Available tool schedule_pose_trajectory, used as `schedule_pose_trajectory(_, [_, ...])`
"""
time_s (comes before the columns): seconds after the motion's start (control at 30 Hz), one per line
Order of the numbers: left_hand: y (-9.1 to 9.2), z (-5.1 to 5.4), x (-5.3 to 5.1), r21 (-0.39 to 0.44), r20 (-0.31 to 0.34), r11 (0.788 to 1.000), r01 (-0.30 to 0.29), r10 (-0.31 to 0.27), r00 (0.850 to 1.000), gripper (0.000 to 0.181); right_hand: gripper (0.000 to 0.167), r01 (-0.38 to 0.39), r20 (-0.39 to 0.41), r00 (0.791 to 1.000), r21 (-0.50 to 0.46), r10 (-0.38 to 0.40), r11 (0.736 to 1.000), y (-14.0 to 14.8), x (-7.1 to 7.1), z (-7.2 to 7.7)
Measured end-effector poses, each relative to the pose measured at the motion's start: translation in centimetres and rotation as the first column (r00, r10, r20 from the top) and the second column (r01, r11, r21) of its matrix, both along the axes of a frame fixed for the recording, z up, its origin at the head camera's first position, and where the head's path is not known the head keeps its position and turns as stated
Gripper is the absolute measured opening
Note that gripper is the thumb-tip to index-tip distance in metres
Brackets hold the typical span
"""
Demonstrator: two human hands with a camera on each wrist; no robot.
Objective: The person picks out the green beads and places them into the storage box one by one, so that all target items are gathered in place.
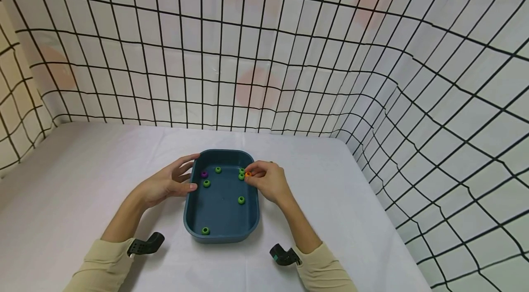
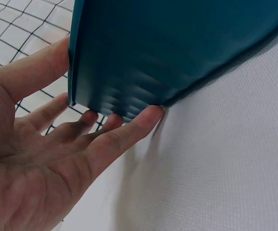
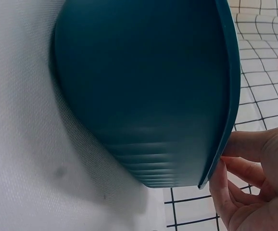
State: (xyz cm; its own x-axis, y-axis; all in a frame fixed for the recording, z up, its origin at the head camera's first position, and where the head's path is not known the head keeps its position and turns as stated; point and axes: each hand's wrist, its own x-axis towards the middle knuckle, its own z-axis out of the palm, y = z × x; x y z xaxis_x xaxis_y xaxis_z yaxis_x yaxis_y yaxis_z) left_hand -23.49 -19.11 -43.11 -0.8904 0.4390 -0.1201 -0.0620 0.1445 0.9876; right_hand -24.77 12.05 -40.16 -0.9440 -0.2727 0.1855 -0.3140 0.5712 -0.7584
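Observation:
A dark blue rectangular tray (image 1: 223,236) holds several small round beads with holes. My left hand (image 1: 166,184) grips the tray's left side, thumb at the rim and fingers along the outer wall, as the left wrist view (image 2: 57,159) shows. Over the right rim, my right hand (image 1: 270,182) pinches an orange bead (image 1: 248,174) between thumb and fingertips. In the right wrist view the tray wall hides that bead; the hand (image 3: 264,187) shows at the rim. Close to those fingertips lie two green beads (image 1: 241,176). A purple bead (image 1: 204,175) lies near the left wall.
Other green beads (image 1: 241,200) lie scattered in the tray, one green bead (image 1: 205,231) near its front wall. A white cloth (image 1: 330,182) covers the table. Black grid netting (image 1: 231,53) stands behind and at the sides. Each wrist carries a black camera (image 1: 146,244).

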Motion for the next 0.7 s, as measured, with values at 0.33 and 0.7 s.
schedule_pose_trajectory(0.33, [0.00, 0.02, 0.00, 0.001, 0.002, 1.000, -0.002, 0.002, 1.000, 0.094, 0.014, 0.002, -0.004, 1.000, 0.004, -0.002, 1.000, -0.12, 0.04, 0.02])
schedule_pose_trajectory(0.7, [-0.02, -0.11, -0.03, 0.009, -0.003, 1.000, 0.004, -0.004, 1.000, 0.093, 0.015, -0.005, -0.004, 1.000, -0.009, 0.005, 1.000, -0.19, 0.00, -0.10])
